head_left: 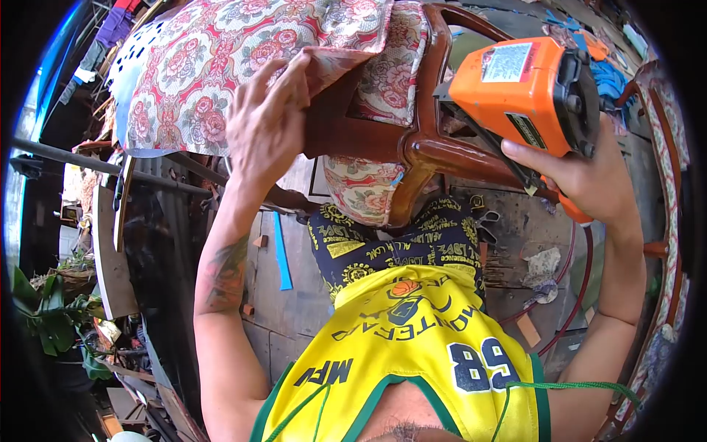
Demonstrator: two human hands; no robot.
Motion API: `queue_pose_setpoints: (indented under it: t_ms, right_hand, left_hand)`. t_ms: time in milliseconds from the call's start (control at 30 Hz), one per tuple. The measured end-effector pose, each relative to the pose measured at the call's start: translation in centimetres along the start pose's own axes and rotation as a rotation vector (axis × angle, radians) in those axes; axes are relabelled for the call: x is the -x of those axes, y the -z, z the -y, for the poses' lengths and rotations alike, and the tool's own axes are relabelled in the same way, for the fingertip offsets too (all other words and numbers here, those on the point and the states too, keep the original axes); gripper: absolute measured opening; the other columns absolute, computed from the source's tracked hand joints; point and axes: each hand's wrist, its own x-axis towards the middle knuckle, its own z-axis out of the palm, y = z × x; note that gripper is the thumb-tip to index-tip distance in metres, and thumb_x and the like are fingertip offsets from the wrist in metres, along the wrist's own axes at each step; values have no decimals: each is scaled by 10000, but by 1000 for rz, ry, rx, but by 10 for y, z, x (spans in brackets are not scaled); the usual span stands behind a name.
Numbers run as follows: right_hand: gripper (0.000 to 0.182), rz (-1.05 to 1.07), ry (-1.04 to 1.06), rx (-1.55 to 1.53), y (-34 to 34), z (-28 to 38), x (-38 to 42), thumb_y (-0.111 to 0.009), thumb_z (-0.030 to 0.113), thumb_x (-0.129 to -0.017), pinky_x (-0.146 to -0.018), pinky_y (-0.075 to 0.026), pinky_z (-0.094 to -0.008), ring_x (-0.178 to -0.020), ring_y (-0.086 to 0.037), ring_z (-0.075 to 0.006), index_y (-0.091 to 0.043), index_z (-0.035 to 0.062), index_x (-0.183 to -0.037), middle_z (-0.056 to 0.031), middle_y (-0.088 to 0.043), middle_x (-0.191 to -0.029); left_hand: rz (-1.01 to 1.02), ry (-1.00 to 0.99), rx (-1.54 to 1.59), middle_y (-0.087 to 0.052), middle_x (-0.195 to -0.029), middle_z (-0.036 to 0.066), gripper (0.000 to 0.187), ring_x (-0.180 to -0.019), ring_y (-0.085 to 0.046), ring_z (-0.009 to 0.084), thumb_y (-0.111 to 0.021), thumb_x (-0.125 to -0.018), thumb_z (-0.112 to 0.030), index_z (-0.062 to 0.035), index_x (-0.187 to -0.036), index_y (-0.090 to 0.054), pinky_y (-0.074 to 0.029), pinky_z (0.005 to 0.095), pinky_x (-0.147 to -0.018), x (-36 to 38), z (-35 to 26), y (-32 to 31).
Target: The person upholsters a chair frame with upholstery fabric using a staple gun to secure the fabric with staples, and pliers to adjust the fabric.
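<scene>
Tension matters: left hand (261,129) pinches red-cream floral fabric (191,103); right hand (589,177) grips orange boxy pneumatic stapler (515,96), best aimed squarely.

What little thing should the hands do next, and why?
I think the left hand should smooth the cloth's turned-up edge down first. That edge is folded back by the left fingers, with brown wood showing next to it. The right hand already holds the orange gun, so the left seems the better one for flattening.
</scene>
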Motion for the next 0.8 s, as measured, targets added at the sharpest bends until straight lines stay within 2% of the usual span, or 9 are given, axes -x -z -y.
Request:
queue_pose_setpoints:
  t_ms: [67, 100, 167, 200, 300, 367, 400, 500, 800]
  right_hand:
    - [393, 30, -14, -1, -4, 3, -1, -894, 147, -809, -857, -556, -330, -897, -712, -142, -714, -6, -1123, -74, -774, -1022]
    - [433, 74, -83, -65, -5, 1, -4, -901, 167, -808, -890, -551, -334, -936, -712, -148, -701, 0, -1155, -73, -771, -1058]
    - [454, 80, -83, -49, -6, 1, -3, -903, 175, -807, -898, -550, -336, -940, -713, -150, -694, 6, -1173, -72, -769, -1067]
    - [475, 90, -84, -24, -6, 0, -2, -905, 183, -806, -906, -549, -338, -943, -714, -151, -686, 12, -1191, -71, -768, -1077]
    - [500, 10, 4, 49, -6, -8, 11, -912, 196, -797, -904, -550, -342, -929, -717, -164, -680, 22, -1204, -74, -768, -1077]
    - [503, 16, -69, 43, -3, -13, 14, -914, 204, -794, -901, -550, -344, -924, -718, -167, -681, 21, -1200, -78, -768, -1076]
    - [505, 23, -132, 49, -1, -14, 14, -916, 212, -791, -899, -551, -347, -920, -718, -170, -682, 20, -1195, -82, -769, -1074]
    - [504, 88, -242, 66, 5, -9, 13, -911, 224, -795, -901, -550, -353, -922, -718, -173, -681, 20, -1195, -84, -768, -1077]
    - [473, 2, -102, 31, -3, -13, 17, -911, 218, -794, -888, -555, -355, -921, -727, -175, -694, 17, -1163, -87, -774, -1033]
  left_hand:
    - [-27, 83, -138, -688, -1242, 125, 419, -944, -709, 288, -717, -894, -303, -246, -1310, -708, -488, 441, -979, -21, -31, -3]
    - [-18, 76, -145, -688, -1242, 125, 419, -944, -709, 288, -717, -894, -303, -246, -1310, -708, -488, 441, -979, -26, -27, -6]
    - [224, 272, -11, -754, -945, 151, 378, -830, -729, 322, -763, -866, -434, -177, -1143, -753, -520, 451, -890, -38, -14, -14]
    - [172, 363, -51, -729, -741, 168, 305, -775, -731, 357, -737, -880, -408, -117, -968, -754, -542, 472, -775, -45, -14, -7]
    - [131, 524, 19, -736, -769, 187, 304, -718, -711, 371, -689, -904, -362, -65, -887, -750, -530, 483, -682, -46, 2, 12]
    - [155, 608, 115, -687, -671, 126, 297, -595, -648, 249, -668, -910, -307, -22, -854, -735, -497, 399, -628, -31, 23, 12]
    - [159, 601, 112, -687, -671, 126, 297, -595, -648, 249, -668, -910, -307, -22, -854, -735, -497, 399, -628, -26, 30, 11]
    - [118, 665, 480, -561, -627, -13, 304, -619, -433, 42, -731, -899, -278, 25, -886, -734, -368, 280, -551, -8, 46, 9]
    - [96, 746, 480, -624, -674, -24, 333, -632, -468, 21, -747, -947, -309, 20, -982, -778, -385, 265, -555, -12, 27, 19]
